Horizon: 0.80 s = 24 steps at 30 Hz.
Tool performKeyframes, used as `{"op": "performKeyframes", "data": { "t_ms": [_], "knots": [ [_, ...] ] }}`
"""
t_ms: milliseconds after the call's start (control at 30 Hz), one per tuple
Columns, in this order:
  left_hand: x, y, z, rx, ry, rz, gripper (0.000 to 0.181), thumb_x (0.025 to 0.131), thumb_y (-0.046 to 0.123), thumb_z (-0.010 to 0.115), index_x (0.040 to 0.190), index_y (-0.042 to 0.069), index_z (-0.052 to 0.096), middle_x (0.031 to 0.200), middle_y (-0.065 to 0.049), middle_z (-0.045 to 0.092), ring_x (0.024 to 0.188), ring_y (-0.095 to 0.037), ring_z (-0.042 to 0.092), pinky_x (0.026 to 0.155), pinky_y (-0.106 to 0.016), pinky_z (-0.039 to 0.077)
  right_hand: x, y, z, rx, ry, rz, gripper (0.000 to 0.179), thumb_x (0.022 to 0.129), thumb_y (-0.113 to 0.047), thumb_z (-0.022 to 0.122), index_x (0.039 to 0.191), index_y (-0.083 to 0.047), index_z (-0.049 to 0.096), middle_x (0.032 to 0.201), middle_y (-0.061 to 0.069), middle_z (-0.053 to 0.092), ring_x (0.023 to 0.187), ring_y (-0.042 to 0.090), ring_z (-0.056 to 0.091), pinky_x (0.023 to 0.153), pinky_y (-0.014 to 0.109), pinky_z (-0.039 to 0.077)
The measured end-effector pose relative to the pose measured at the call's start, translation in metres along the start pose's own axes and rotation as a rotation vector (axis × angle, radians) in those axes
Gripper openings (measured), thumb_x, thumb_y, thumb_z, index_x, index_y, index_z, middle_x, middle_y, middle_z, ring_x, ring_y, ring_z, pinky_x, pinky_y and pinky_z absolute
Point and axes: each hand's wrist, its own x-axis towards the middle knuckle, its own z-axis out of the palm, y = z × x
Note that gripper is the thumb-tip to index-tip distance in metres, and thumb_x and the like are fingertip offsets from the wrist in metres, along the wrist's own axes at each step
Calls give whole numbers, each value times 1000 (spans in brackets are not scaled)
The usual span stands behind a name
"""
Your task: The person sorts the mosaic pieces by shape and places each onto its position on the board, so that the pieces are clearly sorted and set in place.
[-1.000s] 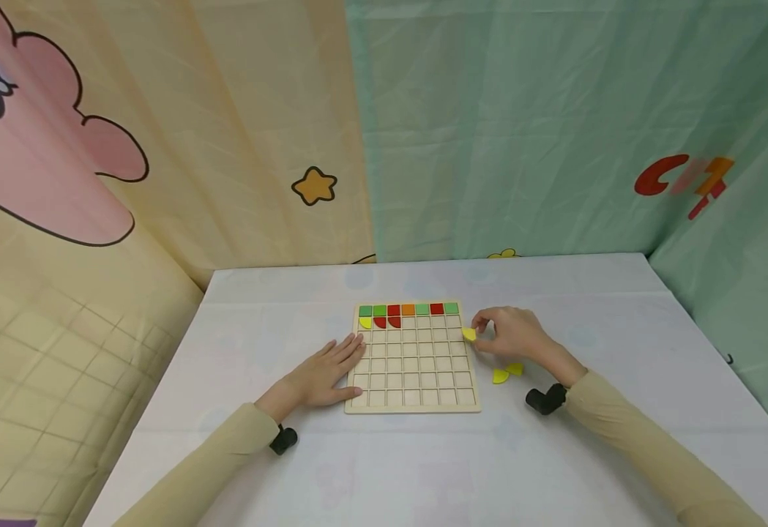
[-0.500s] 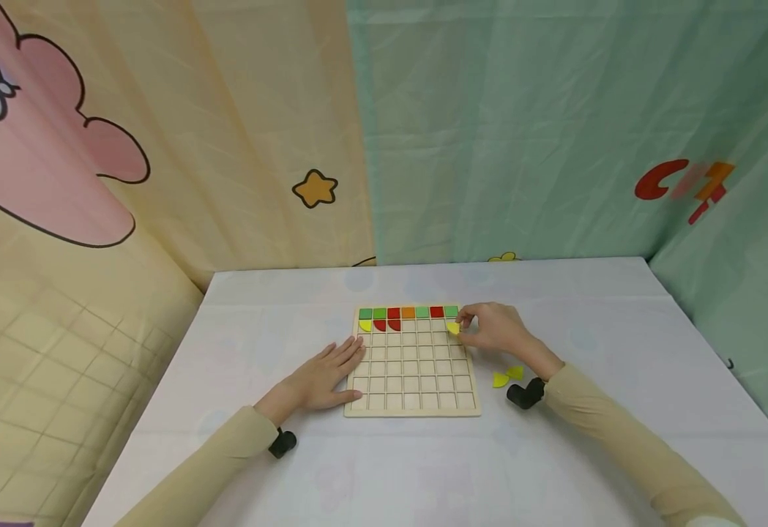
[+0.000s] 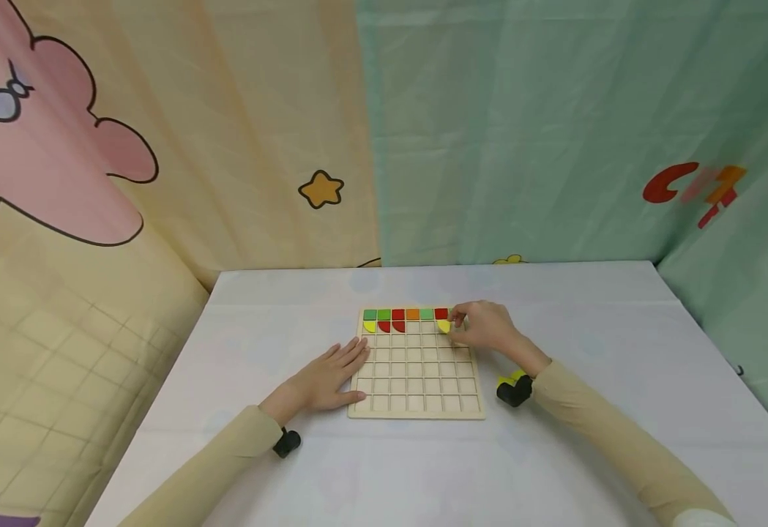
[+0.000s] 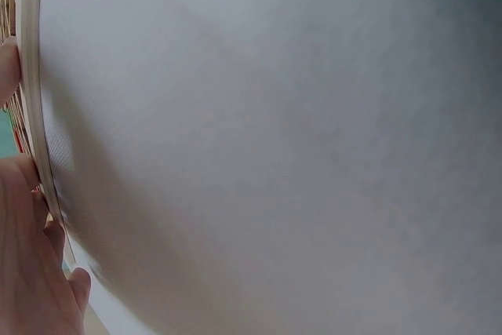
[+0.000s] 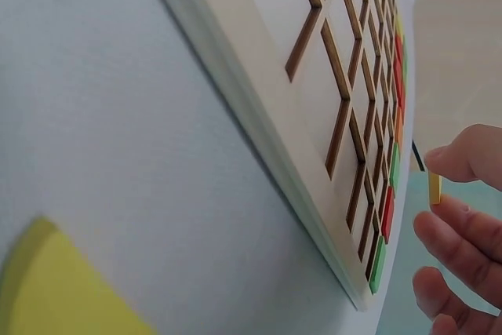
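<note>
A wooden grid board [image 3: 416,369] lies on the white table. My left hand [image 3: 331,377] rests at its left edge, fingers spread and straight; the left wrist view catches fingers [image 4: 31,249] along the board's side. Over the right part of the second row, my right hand [image 3: 485,326] pinches a yellow quarter-circle tile [image 3: 444,326] between thumb and fingers. The right wrist view shows that tile [image 5: 434,187] edge-on, above the board. Coloured square tiles [image 3: 412,314] fill the top row, its right end covered by the right hand. Below them at left sit a yellow quarter-circle [image 3: 370,326] and two red ones [image 3: 384,326].
Loose yellow tiles [image 3: 505,380] lie right of the board, partly hidden by the black wrist camera [image 3: 514,392]. One yellow tile [image 5: 63,296] looms close in the right wrist view. Another black camera [image 3: 287,443] sits at the left wrist. Printed curtains [image 3: 522,146] stand behind the table.
My right hand has moved left from beside the board to over its second row, carrying the yellow quarter-circle tile. The left hand has stayed in place on the board's edge.
</note>
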Motion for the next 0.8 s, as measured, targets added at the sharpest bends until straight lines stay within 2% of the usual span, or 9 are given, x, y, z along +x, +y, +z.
{"op": "performKeyframes", "data": {
  "t_ms": [233, 800],
  "knots": [
    [-3, 0, -2, -7, 1, 15, 83, 96, 63, 36, 155, 9, 13, 163, -7, 4, 151, -24, 4, 122, -47, 13, 9, -7, 3, -9, 8, -12, 22, 78, -33, 74, 91, -16, 73, 78, -7, 69, 64, 8, 55, 48, 23, 40],
    [-2, -1, 0, 1, 0, 15, 84, 96, 62, 36, 155, 9, 11, 163, -7, 4, 151, -24, 3, 122, -47, 13, 23, -20, 11, 15, 3, -54, 22, 82, -34, 73, 94, -16, 73, 79, -7, 70, 64, 7, 59, 50, 23, 44]
  ]
}}
